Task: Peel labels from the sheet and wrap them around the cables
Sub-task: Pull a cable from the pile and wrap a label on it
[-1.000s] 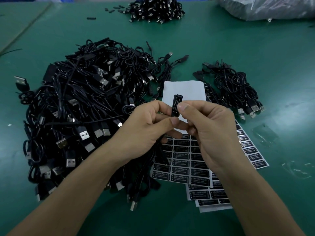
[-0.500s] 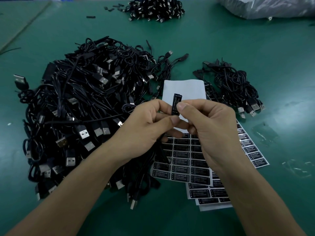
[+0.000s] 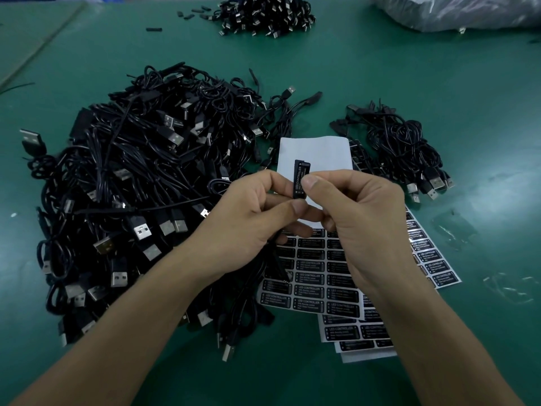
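Barely anything moves since a second ago: both our hands stay over the label sheet (image 3: 310,291), and the label (image 3: 300,183) is held in the same spot.
Above the sheet's printed rows, our left hand (image 3: 248,227) pinches the label's foot, thumb against forefinger, and our right hand (image 3: 360,224) pinches its side. It stands upright between both grips, its top poking free over the sheet's bare white end; we judge the wrap nearly closed. Left of the sheet lies the cable pile (image 3: 140,186); beyond its right corner, a small bundle (image 3: 404,153).

Fine print on label sheet (image 3: 310,288) illegible; far cable pile (image 3: 263,16) partly off-frame
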Demonstrator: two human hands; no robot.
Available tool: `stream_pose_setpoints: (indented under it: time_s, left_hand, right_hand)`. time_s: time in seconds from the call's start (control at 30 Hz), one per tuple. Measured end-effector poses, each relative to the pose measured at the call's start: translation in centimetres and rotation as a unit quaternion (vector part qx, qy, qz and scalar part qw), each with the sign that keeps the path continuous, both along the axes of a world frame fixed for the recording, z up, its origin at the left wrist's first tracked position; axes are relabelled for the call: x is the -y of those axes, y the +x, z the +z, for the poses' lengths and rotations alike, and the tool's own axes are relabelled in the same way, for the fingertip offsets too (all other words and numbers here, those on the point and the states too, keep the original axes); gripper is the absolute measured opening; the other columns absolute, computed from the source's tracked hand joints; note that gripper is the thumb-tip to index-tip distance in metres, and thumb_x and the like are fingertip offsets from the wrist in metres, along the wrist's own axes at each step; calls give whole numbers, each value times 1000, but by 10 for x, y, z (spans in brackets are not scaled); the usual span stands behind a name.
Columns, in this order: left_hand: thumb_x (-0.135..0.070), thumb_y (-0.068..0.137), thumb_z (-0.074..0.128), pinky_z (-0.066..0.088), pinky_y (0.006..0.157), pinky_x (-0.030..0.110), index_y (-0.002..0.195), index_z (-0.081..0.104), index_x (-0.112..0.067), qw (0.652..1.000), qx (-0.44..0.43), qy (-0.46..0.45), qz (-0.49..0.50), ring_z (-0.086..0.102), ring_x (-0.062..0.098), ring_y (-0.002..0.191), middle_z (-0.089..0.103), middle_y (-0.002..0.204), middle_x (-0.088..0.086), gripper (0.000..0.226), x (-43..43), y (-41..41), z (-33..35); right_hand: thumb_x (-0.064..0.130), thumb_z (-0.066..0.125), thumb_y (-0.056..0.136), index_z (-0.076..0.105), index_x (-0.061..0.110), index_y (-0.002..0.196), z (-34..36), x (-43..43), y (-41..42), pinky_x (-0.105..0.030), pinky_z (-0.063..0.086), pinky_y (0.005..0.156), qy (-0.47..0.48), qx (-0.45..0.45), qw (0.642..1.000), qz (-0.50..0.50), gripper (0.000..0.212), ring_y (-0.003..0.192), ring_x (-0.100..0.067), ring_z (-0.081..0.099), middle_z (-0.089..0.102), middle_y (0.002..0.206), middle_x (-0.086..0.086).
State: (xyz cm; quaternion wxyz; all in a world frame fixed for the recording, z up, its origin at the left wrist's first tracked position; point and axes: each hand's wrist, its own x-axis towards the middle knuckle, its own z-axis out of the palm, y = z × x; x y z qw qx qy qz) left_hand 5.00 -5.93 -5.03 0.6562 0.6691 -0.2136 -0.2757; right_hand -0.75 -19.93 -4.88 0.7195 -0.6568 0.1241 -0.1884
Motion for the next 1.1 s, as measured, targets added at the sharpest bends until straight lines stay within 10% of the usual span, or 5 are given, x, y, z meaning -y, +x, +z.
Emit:
stream_pose_setpoints:
  time_s: [1.1]
  left_hand:
    - [-15,89,66,50,56,19,90,52,-9,1000,15,-17,-4,76,16,76,77,76,1,15,1,1,-3]
  right_hand:
    - [4,76,84,76,14,71,2,-6,-3,-23,57,51,-11,0,1000,-16,16,58,-19,72,72,62,-8]
